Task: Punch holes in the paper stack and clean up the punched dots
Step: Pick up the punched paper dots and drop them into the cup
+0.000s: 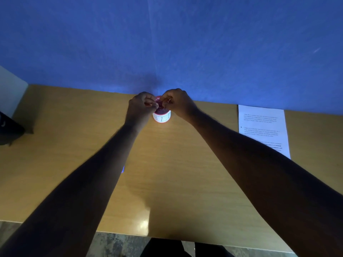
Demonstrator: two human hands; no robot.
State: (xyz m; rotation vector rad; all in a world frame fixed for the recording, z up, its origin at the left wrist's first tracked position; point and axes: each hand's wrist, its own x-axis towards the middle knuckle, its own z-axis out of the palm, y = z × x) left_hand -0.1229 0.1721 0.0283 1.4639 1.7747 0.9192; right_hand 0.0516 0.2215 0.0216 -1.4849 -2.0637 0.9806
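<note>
A small pink cup [162,117] with a white handwritten label stands at the far edge of the wooden table [176,164], against the blue wall. My left hand [142,106] and my right hand [176,102] meet just above its mouth, fingers pinched together over the opening. What the fingertips pinch is too small and dark to make out. A printed paper stack [263,127] lies flat at the far right of the table, partly covered by my right forearm. No hole punch is in view.
A dark object [9,130] sits at the table's left edge beside a white panel [11,89]. The blue wall [167,43] rises right behind the cup. The table's near edge and a grey floor [115,243] show at the bottom.
</note>
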